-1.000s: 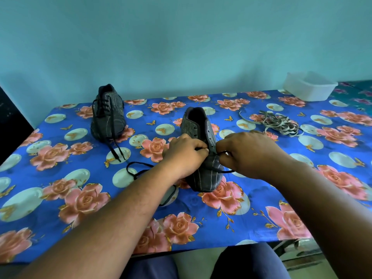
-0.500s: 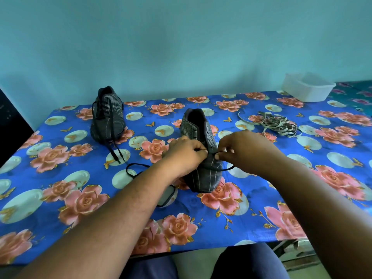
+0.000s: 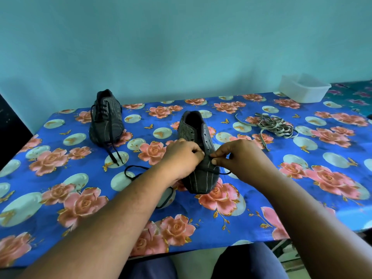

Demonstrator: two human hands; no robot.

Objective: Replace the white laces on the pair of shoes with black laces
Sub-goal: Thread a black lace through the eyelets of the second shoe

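Dark grey pinstriped shoe (image 3: pixel 198 158) lies mid-table on the blue rose-print tablecloth (image 3: pixel 302 178), bare cloth around it. Right hand (image 3: pixel 239 160) pinches its thin black lace (image 3: pixel 223 173); left hand (image 3: pixel 181 158) curls over the eyelets, hiding its grip.

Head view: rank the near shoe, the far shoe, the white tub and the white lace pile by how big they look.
1. Near shoe, partly covered by both hands, looks largest.
2. Far shoe and the white tub look about alike; both sit farther back, so I won't rank them.
3. White lace pile looks smallest, though loosely spread.
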